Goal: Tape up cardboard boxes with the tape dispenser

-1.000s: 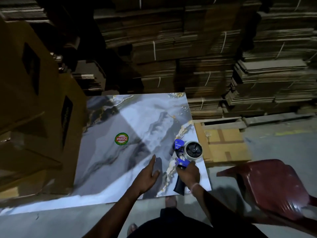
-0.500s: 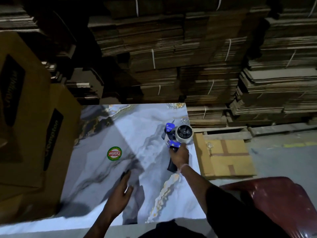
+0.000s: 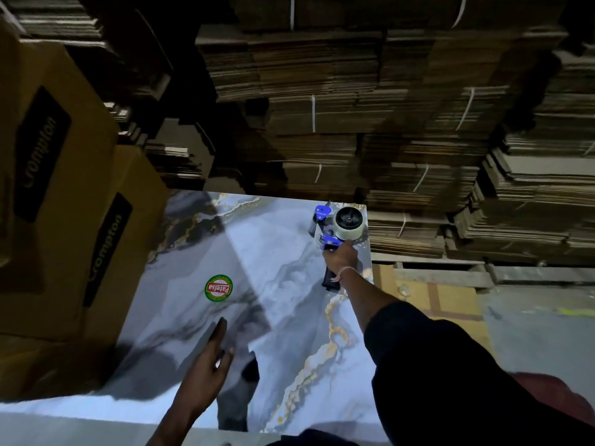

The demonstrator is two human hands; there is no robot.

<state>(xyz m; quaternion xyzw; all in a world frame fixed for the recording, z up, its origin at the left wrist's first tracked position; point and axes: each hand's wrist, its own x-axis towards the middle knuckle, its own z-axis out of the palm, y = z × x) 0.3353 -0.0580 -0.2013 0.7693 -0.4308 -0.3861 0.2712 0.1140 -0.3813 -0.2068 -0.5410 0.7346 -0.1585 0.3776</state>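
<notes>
A blue tape dispenser (image 3: 338, 225) with a pale tape roll stands at the far right corner of a marble-patterned slab (image 3: 273, 252). My right hand (image 3: 341, 259) grips its black handle, arm stretched far forward. My left hand (image 3: 209, 368) hovers over the near part of the slab with fingers straight and spread, holding nothing. A round red and green sticker (image 3: 219, 288) sits near the slab's middle. Brown printed cardboard boxes (image 3: 64, 194) stand stacked against the slab's left side.
Tied bundles of flat cardboard (image 3: 354, 123) are piled high behind and to the right. A flat taped carton (image 3: 434, 297) lies on the floor right of the slab. A dark red chair (image 3: 553, 394) shows at the lower right edge.
My right hand has carried the dispenser from the slab's near right edge up to its far right corner. My left hand has shifted left and nearer to me.
</notes>
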